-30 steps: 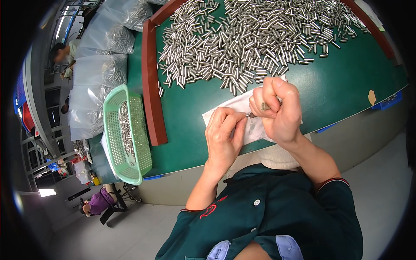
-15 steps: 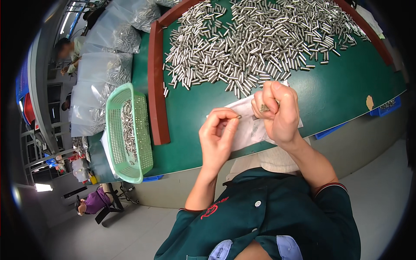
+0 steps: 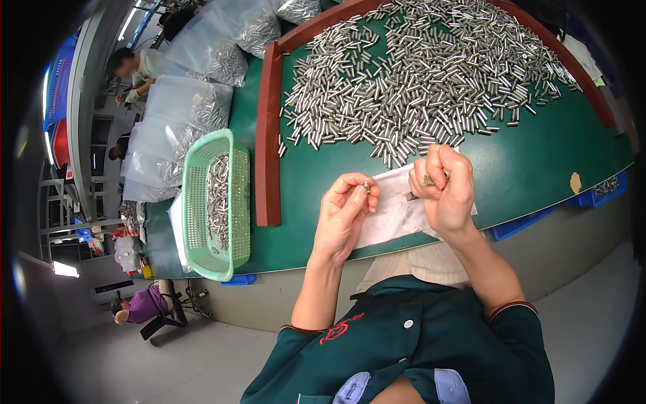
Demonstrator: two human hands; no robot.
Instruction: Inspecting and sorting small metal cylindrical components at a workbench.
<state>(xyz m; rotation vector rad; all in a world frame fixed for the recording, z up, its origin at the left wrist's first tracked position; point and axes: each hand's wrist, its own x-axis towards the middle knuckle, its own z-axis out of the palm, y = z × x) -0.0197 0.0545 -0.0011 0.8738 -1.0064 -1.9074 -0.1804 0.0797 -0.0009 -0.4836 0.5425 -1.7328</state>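
My left hand (image 3: pixel 342 217) pinches a small metal pin (image 3: pixel 366 186) between thumb and fingertips, held above a white sheet (image 3: pixel 385 219) at the table's near edge. To its right, my right hand (image 3: pixel 449 192) is curled into a fist. Small metallic ends, which look like more metal pins (image 3: pixel 426 180), peek out at its curled fingers; the rest is hidden inside. Beyond both hands a broad pile of short silver pins (image 3: pixel 397 94) covers the far part of the green table (image 3: pixel 323 182).
A reddish-brown wooden rail (image 3: pixel 268 148) borders the pile on the left. Beside it stands a green perforated basket (image 3: pixel 241 202) with pins inside. Clear plastic bags (image 3: pixel 158 138) of pins line the far left. Blue bins (image 3: pixel 521 223) sit below the table edge. Other people are in the background.
The view has shifted, so the table and basket appear further right. My left hand has turned the pin more upright at its fingertips. My right fist stays closed.
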